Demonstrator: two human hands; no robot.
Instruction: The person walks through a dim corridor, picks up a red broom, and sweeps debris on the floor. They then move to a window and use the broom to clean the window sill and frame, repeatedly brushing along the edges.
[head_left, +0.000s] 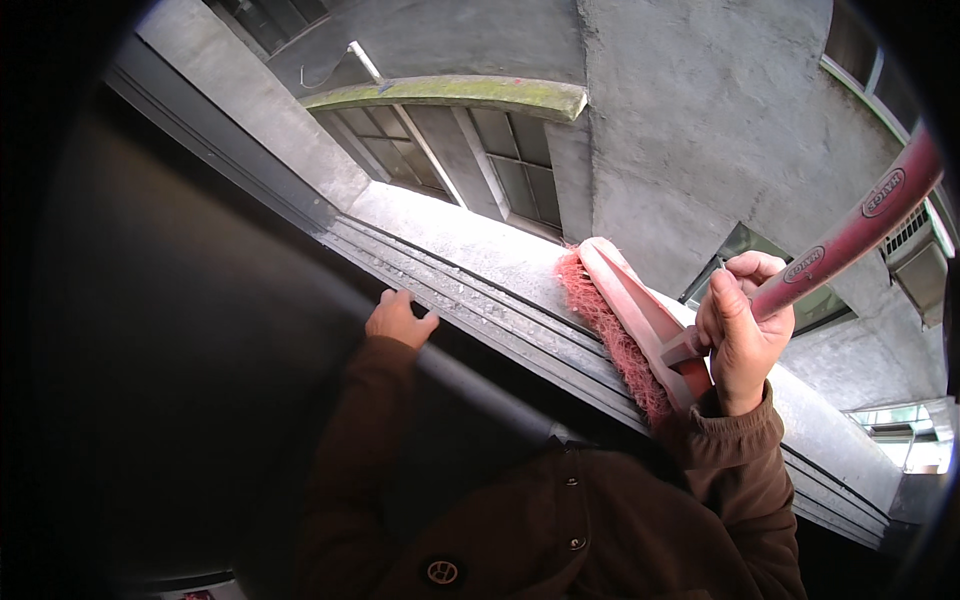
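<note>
My right hand (746, 330) grips the red handle (847, 229) of a broom, close above its head. The pink plastic broom head (630, 307) is dusty and tilted. Its frayed red bristles (615, 337) lie over the metal window track (480, 304), along the inner side of the sill. My left hand (401, 319) rests at the inner edge of that track, thumb and fingers apart, holding nothing; its fingertips are partly hidden by the angle. Grit and crumbs of debris (450, 281) lie in the grooves near it.
A pale concrete sill (420, 225) runs outside the track. Beyond it stand a grey rendered wall (660, 135), a mossy ledge (465, 94) over windows and an air-conditioner unit (919, 262). A rounded rail (480, 390) runs below the track on the dark indoor side.
</note>
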